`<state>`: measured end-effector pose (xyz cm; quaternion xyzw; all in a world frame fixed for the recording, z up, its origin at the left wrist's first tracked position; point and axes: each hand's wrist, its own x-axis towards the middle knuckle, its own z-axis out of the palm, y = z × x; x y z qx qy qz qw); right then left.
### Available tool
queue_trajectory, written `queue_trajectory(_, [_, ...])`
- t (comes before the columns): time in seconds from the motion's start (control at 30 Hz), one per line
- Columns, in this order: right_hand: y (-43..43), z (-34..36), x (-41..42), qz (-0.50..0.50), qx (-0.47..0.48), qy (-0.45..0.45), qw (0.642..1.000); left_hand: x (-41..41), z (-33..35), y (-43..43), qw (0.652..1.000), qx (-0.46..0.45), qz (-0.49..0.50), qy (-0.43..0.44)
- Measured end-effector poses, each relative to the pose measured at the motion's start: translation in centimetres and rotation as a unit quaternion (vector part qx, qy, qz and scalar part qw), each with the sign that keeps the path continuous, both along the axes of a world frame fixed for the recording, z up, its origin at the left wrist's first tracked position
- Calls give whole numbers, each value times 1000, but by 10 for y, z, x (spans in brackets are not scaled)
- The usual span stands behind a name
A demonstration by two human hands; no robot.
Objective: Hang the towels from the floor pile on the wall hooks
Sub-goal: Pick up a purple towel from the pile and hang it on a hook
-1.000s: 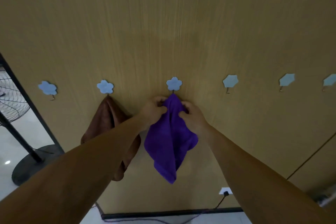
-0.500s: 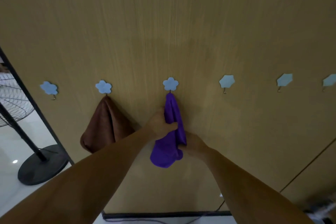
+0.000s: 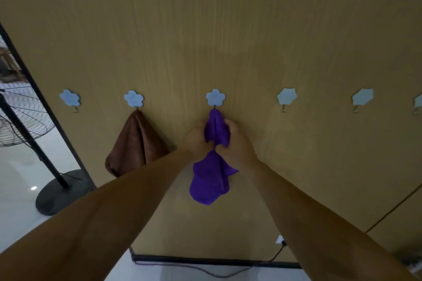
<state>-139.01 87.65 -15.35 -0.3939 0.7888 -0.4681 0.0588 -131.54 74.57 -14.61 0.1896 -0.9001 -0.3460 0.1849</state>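
Note:
A purple towel (image 3: pixel 211 180) hangs from the third flower hook (image 3: pixel 215 97) on the tan wooden wall. My left hand (image 3: pixel 196 141) grips the towel's left side just below the hook. My right hand (image 3: pixel 235 143) grips its right side, fingers curled round the cloth. Both hands bunch the towel's upper half between them, and its lower end hangs free below. A brown towel (image 3: pixel 134 143) hangs from the second flower hook (image 3: pixel 133 98) to the left. The floor pile is out of view.
Bare hooks: one flower hook (image 3: pixel 69 97) at far left, two leaf-shaped hooks (image 3: pixel 286 96) (image 3: pixel 362 96) to the right, another at the frame edge. A standing fan (image 3: pixel 25 121) is at left beyond a black frame. A socket with cable (image 3: pixel 280 240) sits low on the wall.
My right hand rose from the towel's lower end to grip it just under the hook beside my left hand. The towel's lower part now hangs longer.

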Motion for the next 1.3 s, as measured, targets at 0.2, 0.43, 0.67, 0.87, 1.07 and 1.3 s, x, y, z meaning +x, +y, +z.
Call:
queue_trajectory(0.2, [3, -25, 2, -61, 179, 42, 981, 15, -8, -3, 995, -13, 28, -95])
queue_trajectory(0.43, [49, -33, 26, -126, 190, -43, 973, 46, -16, -1, 989, -12, 50, -142])
queue_trajectory(0.67, [106, -34, 91, -206, 219, -69, 951, 80, -39, 28, 951, -77, -69, -293])
queue_trajectory(0.87, [164, -67, 193, -262, 248, -123, 925, 130, -80, 97, 919, -128, -251, -276])
queue_trajectory(1.07, [276, -106, 292, -348, 320, -200, 858, 181, -135, 201, 838, -111, -411, -341])
queue_trajectory(1.3, [404, -131, 390, -443, 305, -273, 798, 231, -175, 343, 762, -137, -517, -364])
